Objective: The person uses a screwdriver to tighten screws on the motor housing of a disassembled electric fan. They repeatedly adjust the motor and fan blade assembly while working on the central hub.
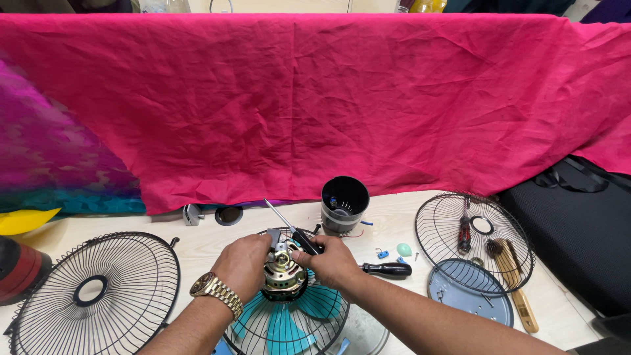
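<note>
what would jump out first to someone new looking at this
The wide pink cloth draped across the back fills most of the view. Low in the middle, the left hand and right hand grip a brass-coloured fan motor over teal blades, with wire grilles on both sides.

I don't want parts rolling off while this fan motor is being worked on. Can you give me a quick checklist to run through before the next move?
1. Left hand steadying the motor: ok.
2. Right hand gripping the screwdriver: ok.
3. Screwdriver tip seated in a screw: not ok, the tip points up and away.
4. Motor resting over the teal blades: ok.
5. Spare black-handled screwdriver lying away from the table edge: ok.
6. All loose screws accounted for: cannot tell.
</note>
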